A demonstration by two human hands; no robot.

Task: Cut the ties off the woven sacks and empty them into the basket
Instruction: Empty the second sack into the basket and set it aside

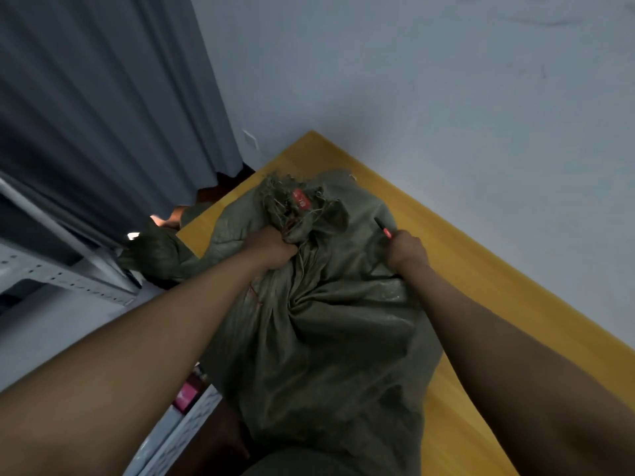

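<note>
A full grey-green woven sack (323,338) lies on the yellow table (481,280), its gathered neck (302,207) frayed and carrying a red tag (301,198). My left hand (275,247) grips the bunched neck just below the tie. My right hand (407,250) holds a small red-handled cutting tool (383,228) with its dark tip pointing up-left over the sack. A second sack (154,252) lies off the table's left corner. A white openwork basket (185,431) shows at the lower left, mostly hidden by my left arm.
A dark grey curtain (103,115) hangs at the left above a grey metal shelf frame (62,269). A pale wall (446,80) runs behind the table. A pink packet (185,396) lies in the basket.
</note>
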